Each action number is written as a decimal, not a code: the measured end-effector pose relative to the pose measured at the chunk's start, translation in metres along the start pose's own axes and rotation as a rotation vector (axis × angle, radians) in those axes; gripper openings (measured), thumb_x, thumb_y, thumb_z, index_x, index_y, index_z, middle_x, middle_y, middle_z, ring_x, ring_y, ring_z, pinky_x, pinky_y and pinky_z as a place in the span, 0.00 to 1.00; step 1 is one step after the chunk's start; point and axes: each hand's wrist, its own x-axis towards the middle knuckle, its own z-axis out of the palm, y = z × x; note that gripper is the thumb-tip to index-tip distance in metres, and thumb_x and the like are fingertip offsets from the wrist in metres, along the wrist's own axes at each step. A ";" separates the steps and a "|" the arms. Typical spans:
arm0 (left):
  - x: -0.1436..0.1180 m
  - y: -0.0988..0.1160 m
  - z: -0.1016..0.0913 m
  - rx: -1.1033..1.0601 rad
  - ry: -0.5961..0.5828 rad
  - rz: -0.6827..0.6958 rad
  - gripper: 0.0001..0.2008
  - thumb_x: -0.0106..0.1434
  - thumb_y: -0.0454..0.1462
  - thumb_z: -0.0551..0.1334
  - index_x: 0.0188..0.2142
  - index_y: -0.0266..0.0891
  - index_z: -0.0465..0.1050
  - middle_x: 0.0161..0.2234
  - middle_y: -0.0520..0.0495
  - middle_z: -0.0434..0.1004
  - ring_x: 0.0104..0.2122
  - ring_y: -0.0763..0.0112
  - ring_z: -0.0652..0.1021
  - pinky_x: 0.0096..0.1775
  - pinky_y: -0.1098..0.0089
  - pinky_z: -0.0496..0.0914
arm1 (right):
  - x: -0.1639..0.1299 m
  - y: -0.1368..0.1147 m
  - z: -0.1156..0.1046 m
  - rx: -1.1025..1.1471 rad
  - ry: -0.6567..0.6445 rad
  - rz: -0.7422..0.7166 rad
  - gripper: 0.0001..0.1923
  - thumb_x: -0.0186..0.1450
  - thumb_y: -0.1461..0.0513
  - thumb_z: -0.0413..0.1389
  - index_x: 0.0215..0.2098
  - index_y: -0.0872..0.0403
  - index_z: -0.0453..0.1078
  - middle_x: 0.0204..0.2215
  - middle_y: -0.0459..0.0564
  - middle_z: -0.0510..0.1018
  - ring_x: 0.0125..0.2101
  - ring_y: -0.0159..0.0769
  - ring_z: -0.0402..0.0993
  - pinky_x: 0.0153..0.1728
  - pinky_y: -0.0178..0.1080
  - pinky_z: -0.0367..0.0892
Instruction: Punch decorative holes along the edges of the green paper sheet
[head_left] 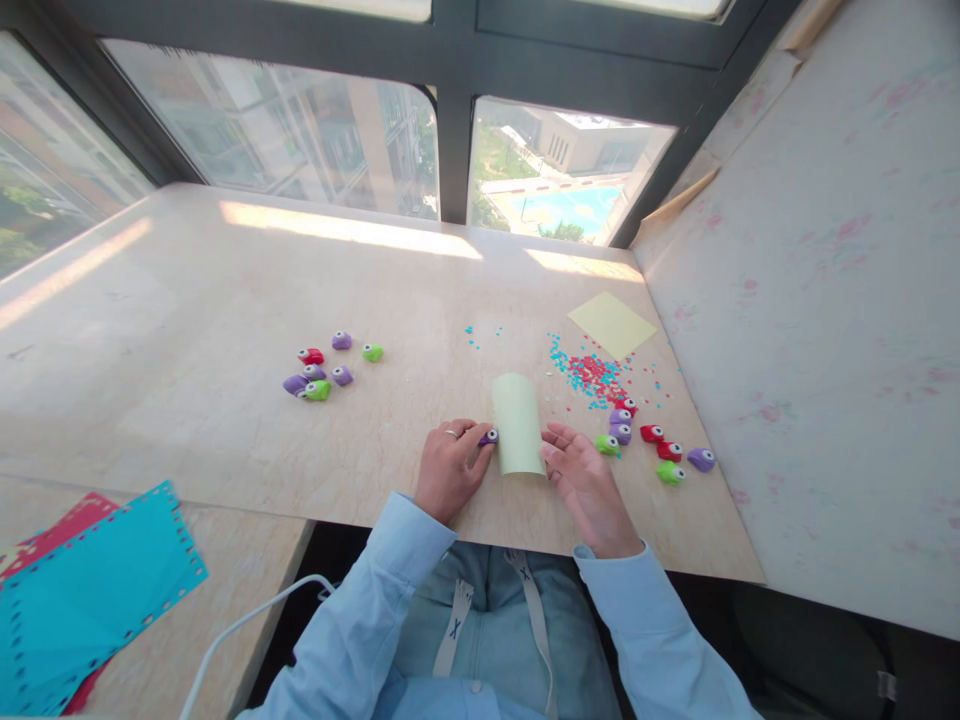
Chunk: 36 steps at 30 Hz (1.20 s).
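Observation:
My left hand [455, 466] pinches a small purple clay figure with an eye [489, 437], held against the left edge of a pale yellow-green paper sheet [519, 425]. The sheet bulges upward in a curve on the table. On its right side, the fingers of my right hand [590, 480] are loosely spread, fingertips at the sheet's edge. To the right sit several similar one-eyed figures in purple, red and green, such as a purple one [701, 459]. Another group lies at the left, among them a green figure [317, 390].
Red and blue paper dots [596, 378] are scattered near a flat yellow sheet [613, 325] at the back right. Blue paper with punched edges [97, 600] overlaps red paper at the lower left. A white cable [255, 612] hangs by the table's edge. Windows and a wall [840, 350] border the table.

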 end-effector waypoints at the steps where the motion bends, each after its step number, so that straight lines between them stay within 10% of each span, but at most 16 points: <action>1: 0.000 0.000 0.000 -0.002 0.003 -0.001 0.09 0.65 0.36 0.62 0.44 0.39 0.77 0.39 0.43 0.79 0.39 0.60 0.77 0.41 0.60 0.70 | 0.002 0.001 -0.001 -0.029 0.061 -0.035 0.28 0.49 0.54 0.70 0.46 0.51 0.71 0.43 0.50 0.76 0.45 0.39 0.75 0.44 0.39 0.72; 6: -0.001 -0.002 0.001 -0.017 0.005 -0.008 0.09 0.65 0.36 0.63 0.45 0.40 0.77 0.40 0.44 0.79 0.39 0.61 0.77 0.41 0.60 0.70 | 0.011 -0.002 -0.014 -0.245 0.223 -0.065 0.34 0.46 0.54 0.70 0.49 0.56 0.70 0.46 0.55 0.78 0.46 0.44 0.76 0.45 0.43 0.72; 16: -0.002 -0.008 0.005 -0.092 0.006 -0.019 0.11 0.61 0.30 0.65 0.44 0.39 0.77 0.40 0.43 0.80 0.39 0.60 0.77 0.41 0.60 0.71 | 0.001 -0.018 -0.037 -0.412 0.062 0.087 0.27 0.49 0.51 0.67 0.43 0.57 0.76 0.36 0.57 0.84 0.33 0.48 0.81 0.29 0.42 0.74; 22: -0.002 -0.010 0.006 -0.119 0.003 -0.027 0.12 0.62 0.28 0.63 0.44 0.39 0.77 0.40 0.43 0.80 0.40 0.60 0.77 0.41 0.60 0.72 | 0.004 -0.017 -0.052 -0.694 0.135 -0.042 0.22 0.51 0.48 0.63 0.37 0.55 0.77 0.35 0.55 0.84 0.40 0.53 0.80 0.41 0.47 0.74; 36: -0.001 -0.007 0.004 -0.128 0.034 -0.037 0.10 0.63 0.30 0.62 0.44 0.39 0.77 0.41 0.43 0.81 0.40 0.61 0.79 0.42 0.59 0.73 | 0.004 -0.007 -0.052 -0.361 0.063 -0.022 0.26 0.50 0.47 0.67 0.39 0.55 0.77 0.37 0.53 0.84 0.41 0.50 0.80 0.48 0.49 0.72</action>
